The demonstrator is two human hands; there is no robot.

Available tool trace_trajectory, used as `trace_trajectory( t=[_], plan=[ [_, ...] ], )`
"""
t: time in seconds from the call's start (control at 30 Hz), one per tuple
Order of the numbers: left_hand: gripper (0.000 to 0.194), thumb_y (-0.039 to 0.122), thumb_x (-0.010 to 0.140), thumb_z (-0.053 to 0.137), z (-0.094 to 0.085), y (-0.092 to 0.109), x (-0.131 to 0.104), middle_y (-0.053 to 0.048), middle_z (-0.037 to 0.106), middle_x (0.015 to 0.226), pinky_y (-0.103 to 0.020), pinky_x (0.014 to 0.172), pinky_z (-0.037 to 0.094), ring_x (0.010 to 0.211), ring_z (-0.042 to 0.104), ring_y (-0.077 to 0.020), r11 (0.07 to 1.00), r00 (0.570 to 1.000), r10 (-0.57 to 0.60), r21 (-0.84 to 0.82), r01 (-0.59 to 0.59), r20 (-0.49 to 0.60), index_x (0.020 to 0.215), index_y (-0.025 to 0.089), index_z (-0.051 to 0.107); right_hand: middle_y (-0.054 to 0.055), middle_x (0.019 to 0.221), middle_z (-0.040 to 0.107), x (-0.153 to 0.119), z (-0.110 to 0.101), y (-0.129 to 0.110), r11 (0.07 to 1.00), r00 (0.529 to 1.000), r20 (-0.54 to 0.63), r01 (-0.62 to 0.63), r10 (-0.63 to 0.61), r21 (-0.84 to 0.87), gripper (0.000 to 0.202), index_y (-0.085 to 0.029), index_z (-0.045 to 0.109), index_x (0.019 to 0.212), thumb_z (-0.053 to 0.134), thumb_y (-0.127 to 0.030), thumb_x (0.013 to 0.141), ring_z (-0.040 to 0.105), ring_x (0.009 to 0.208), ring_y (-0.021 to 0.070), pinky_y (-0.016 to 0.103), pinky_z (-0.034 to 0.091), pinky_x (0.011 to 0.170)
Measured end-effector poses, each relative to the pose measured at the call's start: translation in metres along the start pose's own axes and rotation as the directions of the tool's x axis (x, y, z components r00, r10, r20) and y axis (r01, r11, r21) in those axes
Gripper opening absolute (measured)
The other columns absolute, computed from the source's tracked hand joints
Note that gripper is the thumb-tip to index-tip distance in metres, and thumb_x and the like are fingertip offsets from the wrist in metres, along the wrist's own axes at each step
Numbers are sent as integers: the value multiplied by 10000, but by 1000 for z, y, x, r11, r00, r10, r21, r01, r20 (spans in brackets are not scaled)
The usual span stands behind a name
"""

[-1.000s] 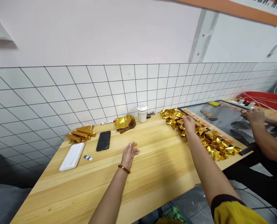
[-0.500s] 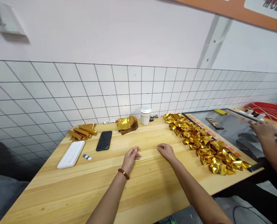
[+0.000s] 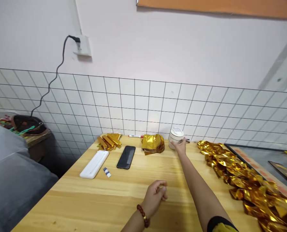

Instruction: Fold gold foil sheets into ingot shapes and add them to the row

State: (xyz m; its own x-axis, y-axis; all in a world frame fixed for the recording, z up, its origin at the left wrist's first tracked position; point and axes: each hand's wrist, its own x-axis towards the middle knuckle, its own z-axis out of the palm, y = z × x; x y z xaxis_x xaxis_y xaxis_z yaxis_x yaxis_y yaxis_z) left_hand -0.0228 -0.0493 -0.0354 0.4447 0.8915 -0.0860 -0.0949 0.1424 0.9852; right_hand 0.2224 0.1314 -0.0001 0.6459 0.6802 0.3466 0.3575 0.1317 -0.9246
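Note:
My right hand (image 3: pixel 179 147) is reached out to the back of the table, its fingers wrapped round a white lidded cup (image 3: pixel 173 134) that stands upright near the wall. My left hand (image 3: pixel 155 196), with a bead bracelet at the wrist, hovers over the wooden tabletop nearer to me. Its fingers are curled in, and nothing shows between them. Left of the cup lies a stack of gold foil sheets (image 3: pixel 151 143). Crumpled gold foil pieces (image 3: pixel 240 177) lie in a long band right of my right arm.
A black phone (image 3: pixel 126 157), a white power bank (image 3: pixel 94 164), a small blue-and-white tube (image 3: pixel 107 172) and folded gold strips (image 3: pixel 109 141) lie at the left. A red-and-white marker (image 3: pixel 135 136) lies by the wall. A dark-framed glass panel (image 3: pixel 259 154) is at the right.
My right hand has moved forward from the tabletop and taken hold of the cup. My left hand stays over the table, fingers more curled. The view has turned left.

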Motion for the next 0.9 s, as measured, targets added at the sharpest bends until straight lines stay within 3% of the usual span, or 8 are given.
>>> trace_trajectory(
  t=[0.13,0.27,0.4,0.47,0.53,0.67,0.8,0.9],
  plan=[
    [587,606,739,675,2,0,0,-40,636,622,-265,605,461,576,593,-133,1000,1000,-23,21,23,-18,1070,121,662,166,1254,590,14,14,10,999,999,-33,-21,22,24,971,-166,424,1284,830,-498,467,564,1143,284,413,458,971],
    [589,628,723,683,2,-3,0,-50,643,655,-270,605,472,580,603,-135,1000,1000,-14,18,15,-27,1042,132,675,179,1206,627,14,13,14,997,996,-52,-68,70,34,898,-154,483,1185,855,-483,437,601,1088,292,452,467,960],
    [615,623,703,707,0,-4,0,-56,645,675,-289,628,488,597,611,-143,1000,1000,-19,-16,19,-16,1063,124,675,184,1266,611,-11,-9,-14,987,1000,-19,19,-16,162,944,-140,465,1261,871,-433,461,599,1129,282,452,458,990],
    [628,601,696,727,0,0,-2,-104,688,842,-300,638,493,634,618,-146,998,1000,0,-62,0,-10,1109,133,663,181,1298,601,-34,-29,-42,972,997,53,42,-56,233,956,-150,459,1301,879,-399,479,594,1154,282,454,467,991],
    [659,545,685,764,0,13,-6,-162,651,1150,-319,686,504,734,632,-158,992,995,80,-90,-85,-60,1204,164,623,170,1311,601,-61,-53,-74,954,985,147,47,-94,297,947,-161,461,1332,877,-365,505,596,1166,277,450,473,996],
    [961,393,626,854,4,60,-25,-180,419,1473,-398,1024,405,1195,543,-267,944,934,321,-25,-329,-158,1452,232,390,166,1316,608,-130,-105,-123,972,951,293,29,-99,232,914,-168,498,1334,875,-346,521,583,1199,308,517,435,1040],
    [1335,384,472,926,9,105,-56,-207,274,1554,-475,1133,285,1373,382,-361,915,919,392,-108,-388,27,1547,259,144,155,1227,667,-209,-146,-147,994,869,485,62,-99,92,875,-187,541,1317,856,-326,513,633,1129,346,544,479,996],
    [1481,380,386,949,9,121,-88,-207,204,1579,-489,1142,272,1395,348,-377,915,886,402,-141,-378,233,1553,288,43,134,1281,642,-261,-160,-156,978,782,588,184,-208,101,907,-232,494,1386,820,-305,543,609,1183,346,533,464,1031]
  ],
)
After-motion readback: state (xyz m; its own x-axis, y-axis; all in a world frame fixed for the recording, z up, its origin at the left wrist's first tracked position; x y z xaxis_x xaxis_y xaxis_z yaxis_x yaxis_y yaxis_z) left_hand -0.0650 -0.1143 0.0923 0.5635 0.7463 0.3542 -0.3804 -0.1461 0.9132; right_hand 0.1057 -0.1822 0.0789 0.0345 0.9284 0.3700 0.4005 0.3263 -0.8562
